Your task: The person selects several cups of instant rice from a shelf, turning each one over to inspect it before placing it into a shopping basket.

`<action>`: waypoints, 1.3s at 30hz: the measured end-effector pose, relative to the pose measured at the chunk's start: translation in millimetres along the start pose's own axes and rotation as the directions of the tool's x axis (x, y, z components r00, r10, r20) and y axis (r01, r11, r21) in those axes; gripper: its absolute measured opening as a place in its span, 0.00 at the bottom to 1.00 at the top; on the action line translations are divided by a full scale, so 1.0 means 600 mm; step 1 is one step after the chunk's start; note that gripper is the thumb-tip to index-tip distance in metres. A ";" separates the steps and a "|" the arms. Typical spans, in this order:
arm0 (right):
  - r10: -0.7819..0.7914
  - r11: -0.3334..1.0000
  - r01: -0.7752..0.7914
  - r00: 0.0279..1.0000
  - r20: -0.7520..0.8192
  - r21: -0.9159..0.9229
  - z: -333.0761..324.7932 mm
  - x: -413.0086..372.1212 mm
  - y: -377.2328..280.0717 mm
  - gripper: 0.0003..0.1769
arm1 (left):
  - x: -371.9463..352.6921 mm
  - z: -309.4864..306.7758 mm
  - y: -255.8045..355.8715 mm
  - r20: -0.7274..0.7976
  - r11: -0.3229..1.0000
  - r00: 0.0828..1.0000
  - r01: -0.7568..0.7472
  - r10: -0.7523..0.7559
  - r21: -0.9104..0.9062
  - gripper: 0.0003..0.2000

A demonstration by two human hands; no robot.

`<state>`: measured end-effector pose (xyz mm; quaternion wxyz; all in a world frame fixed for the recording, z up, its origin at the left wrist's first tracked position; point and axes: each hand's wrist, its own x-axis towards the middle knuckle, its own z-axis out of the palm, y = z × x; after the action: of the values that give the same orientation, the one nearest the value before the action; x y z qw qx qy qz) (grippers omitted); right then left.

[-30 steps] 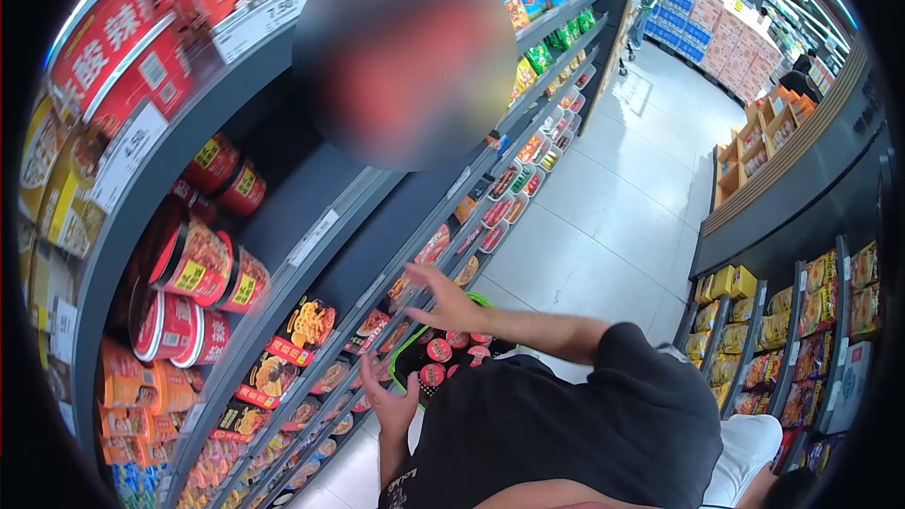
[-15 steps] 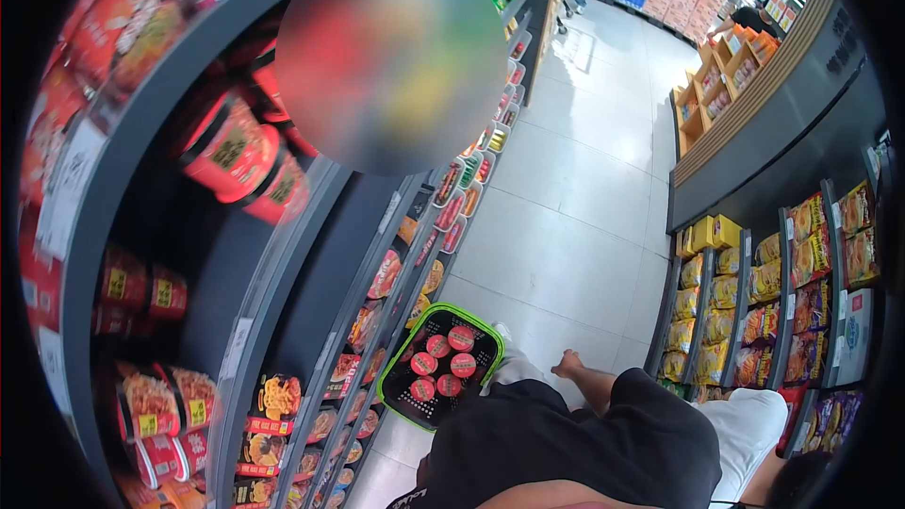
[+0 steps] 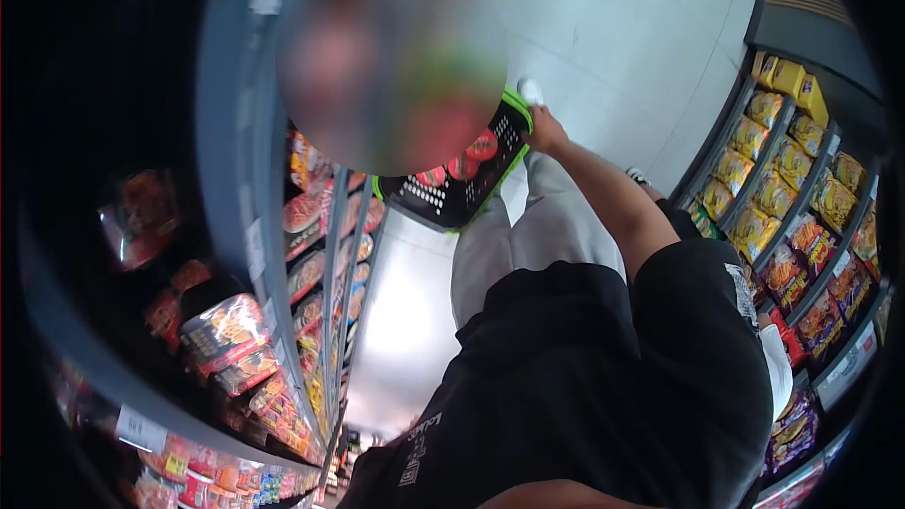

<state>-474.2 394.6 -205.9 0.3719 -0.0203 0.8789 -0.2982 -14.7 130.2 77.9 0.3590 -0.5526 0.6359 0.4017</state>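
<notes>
My right hand (image 3: 545, 128) is closed on the green rim of a black shopping basket (image 3: 443, 204), at its right corner. The arm reaches down across the front of my body. Inside the basket are several round red-lidded tubs (image 3: 463, 167). A blurred disc covers the upper left part of the basket and some of the tubs. My left hand does not show anywhere in view.
A tall shelf (image 3: 226, 179) with packed instant noodles (image 3: 226, 330) stands close on the left. On the right, racks hold yellow noodle packets (image 3: 749, 137) and purple ones (image 3: 794, 429). Pale floor tiles (image 3: 622, 28) run ahead between them.
My right hand has gone from hanging beside my leg to gripping the basket's rim. My view has swung downward, and the basket appears higher in it.
</notes>
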 end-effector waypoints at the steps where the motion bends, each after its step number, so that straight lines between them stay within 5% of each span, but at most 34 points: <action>1: -0.027 0.999 0.027 1.000 -0.002 -0.017 0.013 0.015 -0.019 0.43 | -0.008 0.004 -0.015 -0.003 0.999 0.999 0.045 -0.045 -0.011 0.42; 3: -0.176 0.983 0.177 0.984 0.039 -0.042 0.038 0.042 -0.041 0.42 | -0.024 0.009 -0.046 -0.009 0.991 0.992 0.129 -0.129 -0.020 0.42; 5: -0.132 0.988 0.140 0.985 0.109 -0.061 0.076 0.073 -0.063 0.40 | -0.047 0.014 -0.078 -0.011 0.978 0.978 0.209 -0.210 -0.025 0.42; 7: -0.392 0.805 0.431 0.902 0.180 -0.407 0.125 0.114 -0.059 0.35 | -0.068 0.018 -0.102 -0.014 0.960 0.960 0.279 -0.280 -0.032 0.42; 8: -0.385 0.812 0.430 0.903 0.190 -0.396 0.145 0.135 -0.060 0.35 | -0.077 0.019 -0.113 -0.019 0.951 0.951 0.307 -0.308 -0.037 0.42; 10: -0.497 0.549 0.571 0.810 0.311 -0.610 0.178 0.173 -0.067 0.34 | -0.096 0.022 -0.133 -0.027 0.931 0.931 0.363 -0.365 -0.045 0.42; 11: -0.385 0.392 0.562 0.819 0.424 -0.728 0.195 0.194 -0.074 0.33 | -0.107 0.022 -0.142 -0.032 0.919 0.919 0.390 -0.392 -0.052 0.42; 15: -0.294 0.400 0.521 0.852 0.432 -0.754 0.249 0.273 -0.063 0.29 | -0.142 0.027 -0.164 -0.051 0.883 0.882 0.464 -0.468 -0.075 0.42; 16: -0.264 0.503 0.456 0.890 0.371 -0.734 0.261 0.286 -0.064 0.28 | -0.148 0.026 -0.169 -0.056 0.876 0.875 0.477 -0.481 -0.078 0.42; 17: -0.227 0.430 0.464 0.886 0.405 -0.775 0.270 0.291 -0.061 0.29 | -0.153 0.029 -0.173 -0.059 0.869 0.868 0.487 -0.493 -0.084 0.42; 25: -0.395 0.463 0.454 0.875 0.282 -0.761 0.229 0.222 -0.069 0.39 | -0.164 0.044 -0.191 -0.079 0.880 0.880 0.456 -0.468 -0.135 0.42; 28: -0.477 0.794 0.444 0.878 0.026 -0.415 0.136 0.150 -0.124 0.72 | -0.132 0.051 -0.176 -0.106 0.927 0.927 0.341 -0.359 -0.158 0.42; 29: -0.406 0.839 0.380 0.914 0.015 -0.389 0.095 0.124 -0.150 0.66 | -0.115 0.050 -0.166 -0.124 0.949 0.948 0.273 -0.294 -0.158 0.42; 31: -0.350 0.935 0.351 0.936 -0.035 0.042 0.020 0.075 -0.166 0.58 | -0.067 0.040 -0.113 -0.234 0.993 0.971 0.027 -0.053 -0.116 0.42; 32: -0.208 0.944 0.139 0.954 0.214 0.298 -0.056 0.041 -0.201 0.50 | -0.044 0.025 -0.052 -0.302 0.976 0.932 -0.217 0.201 -0.018 0.38; 33: -0.226 0.942 0.162 0.953 0.201 0.294 -0.096 0.003 -0.221 0.50 | -0.026 0.013 0.061 -0.367 0.951 0.927 -0.180 0.078 -0.251 0.40; 35: -0.323 0.628 -0.032 0.898 0.298 0.778 -0.164 -0.067 -0.254 0.42 | -0.025 -0.039 0.222 -0.261 0.834 0.933 -0.342 0.247 -0.433 0.42; 37: -0.385 0.509 -0.113 0.857 0.343 0.853 -0.210 -0.130 -0.278 0.42 | -0.053 -0.086 0.355 -0.199 0.691 0.770 -0.633 0.606 -0.349 0.49; 38: -0.436 0.380 -0.232 0.809 0.395 0.895 -0.230 -0.161 -0.297 0.42 | -0.076 -0.103 0.411 -0.213 0.617 0.691 -0.717 0.691 -0.324 0.54; 39: -0.461 0.398 -0.203 0.799 0.386 0.895 -0.253 -0.190 -0.329 0.42 | -0.092 -0.120 0.452 -0.198 0.522 0.576 -0.810 0.793 -0.267 0.58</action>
<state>-529.4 338.9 56.7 0.5446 0.0217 0.4066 -0.7332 -277.2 105.4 188.8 0.0200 -0.2599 0.7507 0.6071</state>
